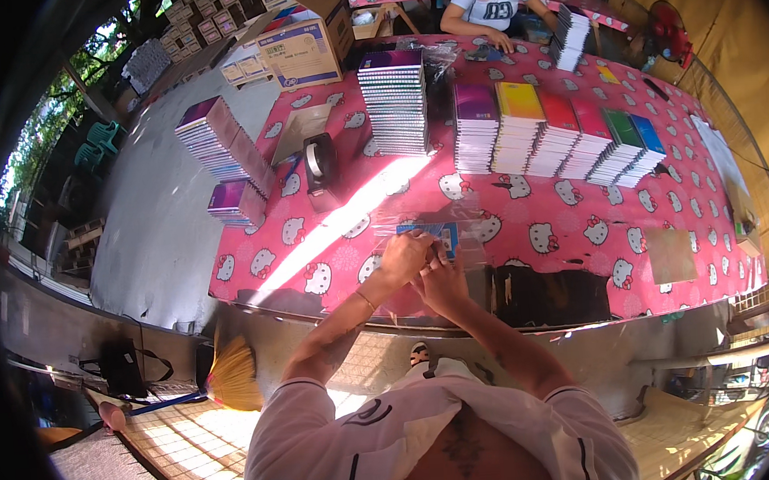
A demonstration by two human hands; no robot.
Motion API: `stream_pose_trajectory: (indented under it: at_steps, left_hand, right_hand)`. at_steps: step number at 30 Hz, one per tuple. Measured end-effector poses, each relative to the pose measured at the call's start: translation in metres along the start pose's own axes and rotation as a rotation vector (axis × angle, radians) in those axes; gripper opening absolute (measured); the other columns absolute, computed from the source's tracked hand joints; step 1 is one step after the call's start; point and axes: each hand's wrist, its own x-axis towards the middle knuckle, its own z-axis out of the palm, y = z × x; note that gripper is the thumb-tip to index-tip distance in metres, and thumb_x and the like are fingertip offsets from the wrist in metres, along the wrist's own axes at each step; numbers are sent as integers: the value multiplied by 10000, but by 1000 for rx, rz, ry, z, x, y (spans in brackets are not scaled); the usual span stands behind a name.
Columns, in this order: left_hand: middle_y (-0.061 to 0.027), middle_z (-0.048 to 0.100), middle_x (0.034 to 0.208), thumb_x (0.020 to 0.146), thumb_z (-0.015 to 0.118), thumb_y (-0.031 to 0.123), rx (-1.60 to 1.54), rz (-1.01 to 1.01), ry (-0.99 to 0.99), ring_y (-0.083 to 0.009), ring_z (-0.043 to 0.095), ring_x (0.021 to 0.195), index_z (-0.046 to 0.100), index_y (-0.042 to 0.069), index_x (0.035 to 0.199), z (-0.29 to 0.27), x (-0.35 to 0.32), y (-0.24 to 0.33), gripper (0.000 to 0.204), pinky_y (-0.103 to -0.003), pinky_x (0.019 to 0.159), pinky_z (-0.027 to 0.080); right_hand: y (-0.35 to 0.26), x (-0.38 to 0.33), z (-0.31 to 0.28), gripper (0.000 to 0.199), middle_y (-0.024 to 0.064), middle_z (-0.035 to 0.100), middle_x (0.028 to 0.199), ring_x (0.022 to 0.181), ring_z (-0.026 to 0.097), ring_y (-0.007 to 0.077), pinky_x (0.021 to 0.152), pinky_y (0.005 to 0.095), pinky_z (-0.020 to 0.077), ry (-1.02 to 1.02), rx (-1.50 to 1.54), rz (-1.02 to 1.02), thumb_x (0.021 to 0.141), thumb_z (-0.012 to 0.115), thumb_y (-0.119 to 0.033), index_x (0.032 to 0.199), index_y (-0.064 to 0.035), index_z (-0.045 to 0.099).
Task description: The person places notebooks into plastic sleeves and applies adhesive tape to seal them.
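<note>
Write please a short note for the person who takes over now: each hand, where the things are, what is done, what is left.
Left hand and right hand: close together at the near table edge, both on a clear bag with a blue item in it.
Things: row of coloured notebook stacks mid-table, a taller stack to their left, tape dispenser further left.
Done: blue item seems to be inside the bag.
Left: bag looks not sealed yet; the stacks appear unpacked.

Tablecloth (582,253) pink w/ white cartoon-cat print. Notebook stacks (555,134) run purple, yellow, red, magenta, green, blue. Tall stack (394,101) purple top. Item (428,231) under both hands blue, in clear wrap. Tape dispenser (320,169) black. Box (304,40) brown w/ blue print.
</note>
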Motion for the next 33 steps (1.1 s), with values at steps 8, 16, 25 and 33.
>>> stream_pose_trajectory:
  at_steps: [8, 16, 25, 33]
  left_hand:
    - [-103, 718, 1066, 858, 610, 98, -360, -441, -62, -275, 722, 883, 697, 126, 1106, -1, -2, -6, 265, -415, 740, 580]
    - [-203, 646, 1263, 865, 542, 54, 13, -59, 32, -356, 592, 1235, 609, -10, 1218, 36, -13, 13, 365, -430, 1066, 464]
    - [-216, 673, 1190, 874, 556, 51, 60, -23, 72, -369, 636, 1157, 633, -10, 1152, 32, -21, 6, 294, -457, 1010, 508]
    - [-209, 697, 1131, 922, 584, 45, 23, -57, 115, -364, 668, 1091, 663, 16, 1113, 20, -16, 18, 209, -453, 898, 566]
  right_hand:
    - [22, 15, 1, 359, 154, 591, 1279, 1331, 476, 370, 1112, 563, 335, 244, 975, 244, 886, 610, -128, 1235, -42, 603]
    - [72, 112, -48, 287, 174, 669, 1161, 1089, 638, 361, 948, 467, 493, -143, 389, -6, 922, 627, -244, 1126, -42, 642]
    - [79, 82, -43, 492, 127, 560, 1394, 1294, 527, 338, 1054, 612, 367, -103, 237, 45, 902, 650, -394, 1274, -75, 613]
    - [62, 29, -31, 412, 106, 581, 1291, 1266, 522, 253, 1047, 506, 394, 200, -92, -69, 884, 624, -272, 1213, -25, 615]
